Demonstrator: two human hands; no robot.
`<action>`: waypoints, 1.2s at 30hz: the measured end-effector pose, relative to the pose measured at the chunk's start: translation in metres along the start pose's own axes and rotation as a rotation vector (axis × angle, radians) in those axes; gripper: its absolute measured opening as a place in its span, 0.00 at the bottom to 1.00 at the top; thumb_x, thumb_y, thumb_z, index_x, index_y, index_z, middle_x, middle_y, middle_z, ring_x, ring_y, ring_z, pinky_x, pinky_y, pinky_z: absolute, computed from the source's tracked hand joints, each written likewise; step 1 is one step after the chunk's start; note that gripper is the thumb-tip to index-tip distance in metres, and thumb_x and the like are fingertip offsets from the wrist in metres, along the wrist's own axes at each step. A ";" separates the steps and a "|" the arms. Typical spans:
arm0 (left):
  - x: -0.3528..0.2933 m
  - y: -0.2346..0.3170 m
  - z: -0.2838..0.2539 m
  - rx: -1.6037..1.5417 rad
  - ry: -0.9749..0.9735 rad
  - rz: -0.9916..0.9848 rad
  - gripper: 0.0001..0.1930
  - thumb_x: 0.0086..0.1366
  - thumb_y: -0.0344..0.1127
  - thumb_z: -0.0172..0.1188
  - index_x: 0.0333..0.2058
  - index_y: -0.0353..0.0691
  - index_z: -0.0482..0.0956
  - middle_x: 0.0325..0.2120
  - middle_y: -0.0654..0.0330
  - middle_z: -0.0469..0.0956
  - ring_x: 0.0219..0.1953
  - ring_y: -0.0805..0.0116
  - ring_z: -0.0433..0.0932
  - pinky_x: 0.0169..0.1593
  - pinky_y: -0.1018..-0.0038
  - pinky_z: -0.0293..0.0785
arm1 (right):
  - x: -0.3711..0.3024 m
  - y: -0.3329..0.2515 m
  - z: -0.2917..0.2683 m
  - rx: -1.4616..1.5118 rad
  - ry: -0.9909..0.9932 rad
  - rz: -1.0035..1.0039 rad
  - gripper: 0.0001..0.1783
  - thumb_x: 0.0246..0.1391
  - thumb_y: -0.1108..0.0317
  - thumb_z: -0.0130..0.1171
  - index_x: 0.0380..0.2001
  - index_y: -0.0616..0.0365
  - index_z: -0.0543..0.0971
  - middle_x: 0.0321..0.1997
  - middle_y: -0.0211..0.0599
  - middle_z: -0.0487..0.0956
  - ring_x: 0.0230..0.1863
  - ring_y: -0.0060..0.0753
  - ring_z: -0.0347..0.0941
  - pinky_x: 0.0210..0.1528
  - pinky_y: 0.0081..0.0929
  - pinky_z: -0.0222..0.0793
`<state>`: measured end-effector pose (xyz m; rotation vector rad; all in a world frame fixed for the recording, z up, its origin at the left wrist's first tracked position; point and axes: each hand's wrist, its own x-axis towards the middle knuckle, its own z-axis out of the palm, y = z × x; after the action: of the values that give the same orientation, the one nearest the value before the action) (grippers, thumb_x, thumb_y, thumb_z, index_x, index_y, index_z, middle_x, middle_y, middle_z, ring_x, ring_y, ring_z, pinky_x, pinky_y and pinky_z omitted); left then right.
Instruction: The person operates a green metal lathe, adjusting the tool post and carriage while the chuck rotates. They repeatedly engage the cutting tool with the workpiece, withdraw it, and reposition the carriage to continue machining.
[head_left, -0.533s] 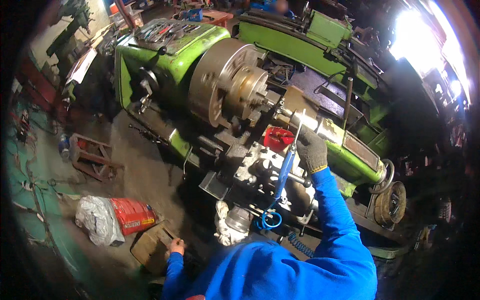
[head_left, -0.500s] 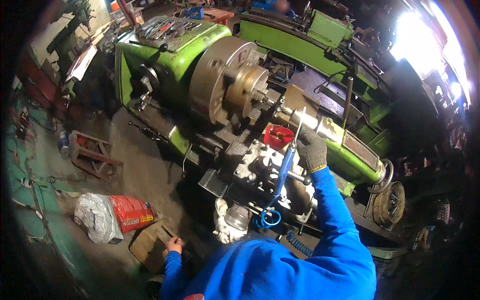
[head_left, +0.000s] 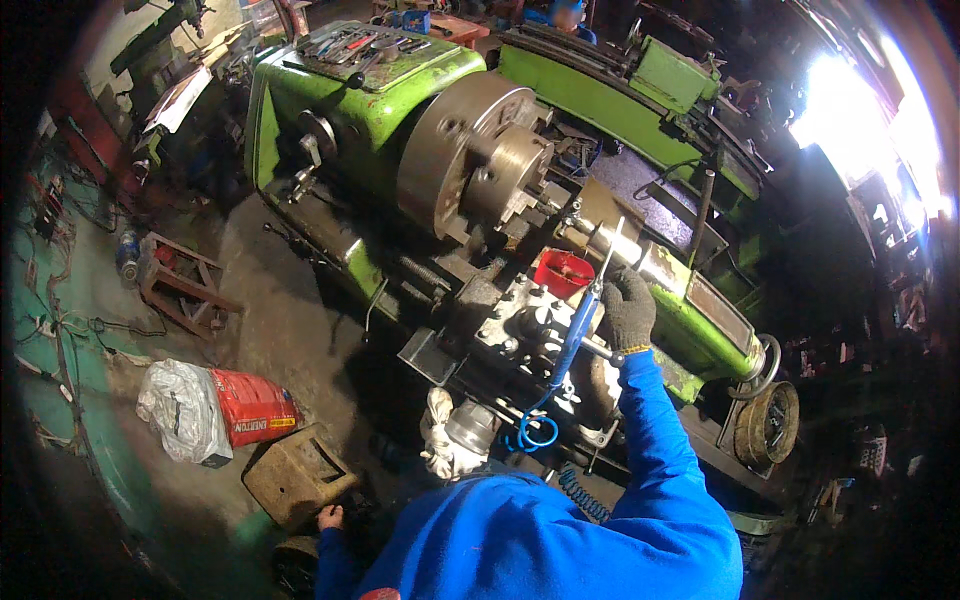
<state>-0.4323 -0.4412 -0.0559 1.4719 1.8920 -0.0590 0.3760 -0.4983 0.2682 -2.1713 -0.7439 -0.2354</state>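
My right hand (head_left: 628,312), in a dark grey knit glove, is at the tailstock side of a green lathe. Its fingers look curled, but what they close on is hidden. Just left of the glove, a blue air blow gun (head_left: 575,335) with a long metal nozzle leans over the carriage (head_left: 510,335), its coiled blue hose hanging below. A lever with a dark knob (head_left: 615,361) sits by my right wrist. Low at the left, my bare left hand (head_left: 331,517) hangs closed, nothing visible in it, near a brown box-shaped piece (head_left: 295,475).
The large chuck (head_left: 465,160) holds a round metal workpiece (head_left: 510,175). A red cup (head_left: 562,272) stands on the carriage. Hand tools (head_left: 350,45) lie atop the headstock. On the floor are a red-and-white sack (head_left: 255,405) and a metal frame (head_left: 185,285). Another person (head_left: 565,15) is at the far back.
My right hand has shifted slightly back from the nozzle. My left hand has moved down and left, away from the brown box. The whole view has shifted a little.
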 end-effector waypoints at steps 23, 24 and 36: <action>0.011 0.026 0.025 -0.317 -0.057 -0.145 0.25 0.69 0.45 0.67 0.57 0.33 0.80 0.53 0.44 0.81 0.46 0.49 0.84 0.42 0.60 0.84 | -0.005 -0.005 0.003 0.141 -0.047 0.055 0.13 0.60 0.65 0.67 0.44 0.61 0.86 0.41 0.40 0.87 0.43 0.36 0.83 0.50 0.32 0.77; 0.003 0.034 0.032 -0.418 -0.036 -0.251 0.26 0.69 0.48 0.67 0.56 0.34 0.81 0.54 0.43 0.81 0.53 0.49 0.82 0.49 0.58 0.83 | -0.002 -0.014 -0.001 0.163 -0.069 0.093 0.13 0.60 0.65 0.66 0.44 0.61 0.86 0.39 0.38 0.87 0.40 0.33 0.82 0.47 0.31 0.77; -0.011 0.021 0.032 0.088 -0.121 -0.046 0.28 0.67 0.54 0.66 0.56 0.38 0.82 0.58 0.45 0.80 0.61 0.46 0.77 0.67 0.57 0.71 | -0.008 -0.012 -0.006 0.494 -0.114 0.318 0.13 0.65 0.65 0.62 0.46 0.62 0.85 0.32 0.31 0.84 0.25 0.19 0.78 0.24 0.17 0.71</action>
<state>-0.3972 -0.4568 -0.0650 1.4490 1.8455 -0.2502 0.3626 -0.5004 0.2765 -1.8006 -0.4467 0.2198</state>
